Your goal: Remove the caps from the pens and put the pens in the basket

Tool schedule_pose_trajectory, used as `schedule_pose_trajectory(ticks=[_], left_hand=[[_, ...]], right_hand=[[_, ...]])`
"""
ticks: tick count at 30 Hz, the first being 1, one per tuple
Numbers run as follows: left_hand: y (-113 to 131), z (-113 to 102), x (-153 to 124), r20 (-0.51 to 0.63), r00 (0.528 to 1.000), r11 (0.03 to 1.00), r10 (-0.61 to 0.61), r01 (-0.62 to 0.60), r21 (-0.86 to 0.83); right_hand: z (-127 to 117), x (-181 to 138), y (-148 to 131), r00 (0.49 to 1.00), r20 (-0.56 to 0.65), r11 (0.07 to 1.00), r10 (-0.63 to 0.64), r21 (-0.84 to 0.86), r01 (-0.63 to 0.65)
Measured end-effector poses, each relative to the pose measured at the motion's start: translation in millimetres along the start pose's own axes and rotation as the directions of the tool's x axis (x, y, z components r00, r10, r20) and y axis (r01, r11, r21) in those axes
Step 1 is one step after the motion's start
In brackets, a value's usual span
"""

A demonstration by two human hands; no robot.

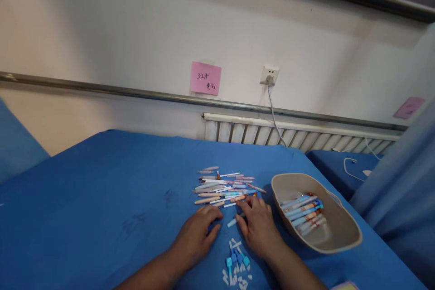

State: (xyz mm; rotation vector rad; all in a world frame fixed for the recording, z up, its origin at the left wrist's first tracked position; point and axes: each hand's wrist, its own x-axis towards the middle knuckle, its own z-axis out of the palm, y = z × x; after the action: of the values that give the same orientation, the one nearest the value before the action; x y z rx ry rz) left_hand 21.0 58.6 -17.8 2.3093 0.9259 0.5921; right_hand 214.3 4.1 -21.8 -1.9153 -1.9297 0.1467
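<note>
A loose pile of pens [220,188], in pale blue, peach, white and pink, lies across the blue cloth. My left hand [197,233] rests at the pile's near edge, fingers curved and thumb apart, with nothing visible in it. Between the thumb and forefinger of my right hand [260,226] is a light blue pen [232,223], its pale end sticking out to the left. The rest of that pen is hidden by the hand. Below the hands lie several blue and teal square-topped pen parts [234,258] among small white pieces [242,282].
At the right stands a beige basket [340,238] with several pens [304,213] inside. Behind the blue-covered table [102,199] are a white radiator [244,132], a metal rail [152,95] and a socket with a cord [270,74]. A blue curtain [404,190] hangs at right.
</note>
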Motion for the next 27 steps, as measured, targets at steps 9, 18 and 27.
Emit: schedule_pose_trajectory(ticks=[9,18,27], left_hand=[[5,-7,-6,0.065,0.998,0.999,-0.009,0.011,-0.032],[2,-4,-6,0.071,0.997,0.999,0.010,-0.007,-0.046],[4,-5,-6,0.071,0.997,0.999,0.001,0.003,-0.054]], right_hand=[[1,-8,7,0.999,0.041,0.997,-0.011,0.078,0.008],[-6,-8,8,0.986,0.158,0.982,-0.055,0.187,0.025],[0,-10,12,0.985,0.174,0.953,-0.014,0.301,-0.040]])
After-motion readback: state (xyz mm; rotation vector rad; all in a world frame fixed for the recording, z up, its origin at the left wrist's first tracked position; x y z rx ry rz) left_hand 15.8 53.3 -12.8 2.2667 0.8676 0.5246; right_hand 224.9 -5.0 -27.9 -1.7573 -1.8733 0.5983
